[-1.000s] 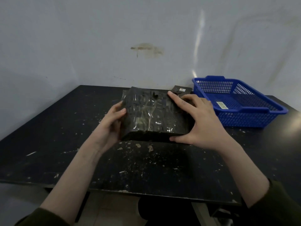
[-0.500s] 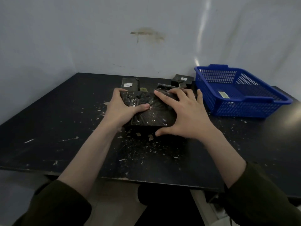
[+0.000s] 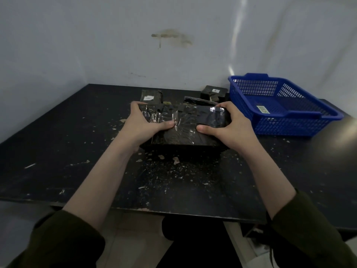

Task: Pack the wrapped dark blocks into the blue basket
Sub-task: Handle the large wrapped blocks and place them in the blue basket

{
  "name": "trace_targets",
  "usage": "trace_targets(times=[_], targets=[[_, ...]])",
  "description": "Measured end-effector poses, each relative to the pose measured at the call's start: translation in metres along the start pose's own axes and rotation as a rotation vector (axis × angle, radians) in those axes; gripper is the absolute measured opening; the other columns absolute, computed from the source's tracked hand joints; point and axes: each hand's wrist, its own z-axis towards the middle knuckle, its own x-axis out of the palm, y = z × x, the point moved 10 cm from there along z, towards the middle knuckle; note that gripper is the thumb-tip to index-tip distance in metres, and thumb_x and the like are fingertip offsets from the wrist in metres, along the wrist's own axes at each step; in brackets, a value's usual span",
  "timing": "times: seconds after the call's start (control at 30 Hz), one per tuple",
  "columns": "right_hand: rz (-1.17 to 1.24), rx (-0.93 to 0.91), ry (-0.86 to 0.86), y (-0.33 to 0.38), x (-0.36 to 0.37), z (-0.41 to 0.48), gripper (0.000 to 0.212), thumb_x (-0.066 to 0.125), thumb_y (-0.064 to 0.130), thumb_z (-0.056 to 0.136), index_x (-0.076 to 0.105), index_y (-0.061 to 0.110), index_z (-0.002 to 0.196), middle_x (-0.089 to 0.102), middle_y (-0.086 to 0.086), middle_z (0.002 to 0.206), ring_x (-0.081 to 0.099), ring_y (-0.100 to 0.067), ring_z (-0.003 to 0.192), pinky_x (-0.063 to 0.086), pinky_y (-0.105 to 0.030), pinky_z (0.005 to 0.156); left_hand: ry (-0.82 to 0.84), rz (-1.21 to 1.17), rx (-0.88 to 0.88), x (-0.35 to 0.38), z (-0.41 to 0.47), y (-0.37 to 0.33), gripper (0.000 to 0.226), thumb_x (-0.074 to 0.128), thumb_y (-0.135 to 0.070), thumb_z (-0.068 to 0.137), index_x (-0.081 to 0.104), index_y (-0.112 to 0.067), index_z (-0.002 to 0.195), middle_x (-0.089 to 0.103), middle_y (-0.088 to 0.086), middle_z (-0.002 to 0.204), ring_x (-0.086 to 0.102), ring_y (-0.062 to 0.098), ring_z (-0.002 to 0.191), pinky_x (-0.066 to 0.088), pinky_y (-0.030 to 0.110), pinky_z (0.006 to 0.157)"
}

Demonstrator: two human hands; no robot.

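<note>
The left hand [image 3: 143, 124] and right hand [image 3: 228, 128] are covering both ends of the wrapped block [image 3: 183, 130], and their fingertips are disappearing over its far edge. Its underside is facing away, so nothing is showing whether it is touching the surface [image 3: 58, 151]. The block is hiding the lower part of a labelled block [image 3: 151, 95] behind it and most of a thin dark piece [image 3: 199, 100]. The sticker [image 3: 262, 109] in the blue basket [image 3: 289, 128] is showing too small to read. The sleeves [image 3: 63, 238] are running off the bottom edge.
</note>
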Motion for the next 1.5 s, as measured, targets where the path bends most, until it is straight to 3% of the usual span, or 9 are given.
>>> trace_targets(times=[0.27,0.43,0.67,0.8,0.9,1.07,1.3,1.4,1.5], targets=[[0.016,0.090,-0.050,-0.002,0.007,0.003,0.085,0.075,0.078,0.044,0.045,0.038,0.113,0.057,0.000,0.127,0.055,-0.023,0.116,0.049,-0.051,0.099,-0.086,0.098,0.056,-0.008,-0.006,0.000,0.086,0.091,-0.043,0.058,0.040,-0.027,0.125,0.055,-0.013,0.107,0.057,0.016,0.111,0.049,0.039,0.099],[-0.012,0.087,-0.044,-0.001,0.007,0.007,0.077,0.082,0.070,0.055,0.046,0.034,0.114,0.058,0.000,0.126,0.056,-0.023,0.115,0.049,-0.051,0.098,-0.153,0.390,0.044,-0.005,-0.011,-0.011,0.116,0.079,-0.065,0.061,0.018,-0.017,0.147,0.041,0.012,0.145,0.045,0.032,0.131,0.040,0.045,0.107],[0.187,0.114,0.129,-0.010,0.003,0.015,0.052,0.073,0.038,0.087,0.050,0.039,0.133,0.052,0.002,0.135,0.056,-0.020,0.115,0.050,-0.043,0.098,-0.189,0.378,0.039,0.009,-0.010,-0.010,0.130,0.079,-0.067,0.060,0.002,-0.020,0.154,0.025,0.016,0.155,0.034,0.037,0.140,0.033,0.052,0.111],[0.308,0.192,0.025,-0.035,0.000,0.016,0.084,0.081,0.045,0.077,0.038,0.034,0.148,0.044,0.005,0.141,0.046,-0.017,0.127,0.044,-0.044,0.109,-0.185,0.377,0.046,0.007,-0.004,-0.010,0.128,0.077,-0.069,0.061,0.005,-0.020,0.154,0.027,0.014,0.156,0.035,0.035,0.140,0.033,0.050,0.112],[0.622,0.362,0.155,-0.068,0.025,0.005,0.100,0.081,0.068,0.061,0.051,0.018,0.142,0.059,-0.002,0.139,0.058,-0.020,0.124,0.040,-0.043,0.112,-0.174,0.332,0.050,0.007,-0.002,-0.010,0.126,0.079,-0.067,0.060,0.009,-0.021,0.154,0.029,0.013,0.155,0.036,0.033,0.139,0.035,0.049,0.112],[1.086,0.318,0.160,-0.078,0.025,-0.004,0.040,0.048,0.031,0.101,0.056,0.026,0.140,0.064,-0.003,0.133,0.058,-0.027,0.126,0.044,-0.051,0.107,-0.185,0.164,0.104,0.000,-0.001,-0.007,0.122,0.083,-0.061,0.059,0.016,-0.022,0.153,0.037,0.005,0.152,0.040,0.024,0.137,0.035,0.038,0.110],[1.222,-0.038,0.099,0.001,-0.024,-0.010,0.065,0.066,0.010,0.084,0.046,0.020,0.146,0.061,-0.011,0.135,0.062,-0.026,0.118,0.052,-0.041,0.099,0.119,-0.282,-0.001,0.025,0.005,0.020,0.142,0.085,-0.076,0.032,0.025,-0.032,0.153,0.042,-0.003,0.149,0.044,0.017,0.136,0.034,0.041,0.116],[1.192,-0.096,0.140,0.028,-0.029,-0.018,0.066,0.063,0.011,0.078,0.047,0.014,0.142,0.068,-0.005,0.117,0.068,-0.021,0.104,0.057,-0.033,0.087,0.310,-0.192,-0.001,0.045,-0.002,0.016,0.120,0.080,-0.074,0.051,0.026,-0.037,0.152,0.041,-0.006,0.153,0.041,0.017,0.138,0.031,0.046,0.117],[1.049,-0.127,0.128,0.043,-0.027,-0.024,0.066,0.069,0.009,0.072,0.051,0.025,0.134,0.069,-0.003,0.118,0.070,-0.021,0.104,0.057,-0.033,0.082,0.355,-0.018,0.078,0.053,-0.013,-0.002,0.055,0.056,-0.043,0.094,0.046,-0.025,0.145,0.051,-0.004,0.144,0.047,0.017,0.133,0.038,0.042,0.113]])
